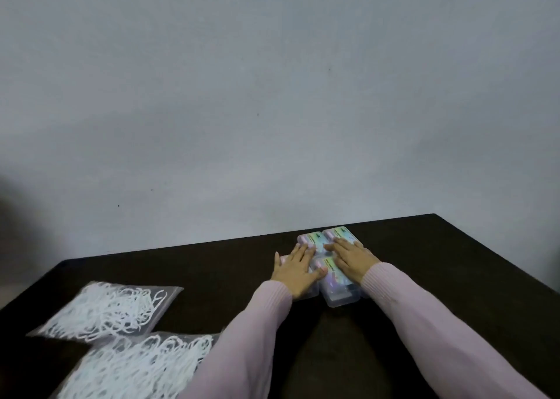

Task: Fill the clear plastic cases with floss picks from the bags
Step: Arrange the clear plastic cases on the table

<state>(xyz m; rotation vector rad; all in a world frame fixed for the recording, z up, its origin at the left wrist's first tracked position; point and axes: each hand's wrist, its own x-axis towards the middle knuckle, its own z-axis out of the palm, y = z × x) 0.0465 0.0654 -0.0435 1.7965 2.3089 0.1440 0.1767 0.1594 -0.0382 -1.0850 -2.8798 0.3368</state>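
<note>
Clear labelled cases clustered together under both hands.

Both arms are reaching toward 12 o'clock; left grip and right grip are lying flat, palms down, fingers extended, side by side.

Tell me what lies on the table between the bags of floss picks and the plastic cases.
Only the left forearm's sleeve crosses that stretch. Otherwise bare table separates the bags of floss picks from the cases, on which both hands rest flat.
</note>
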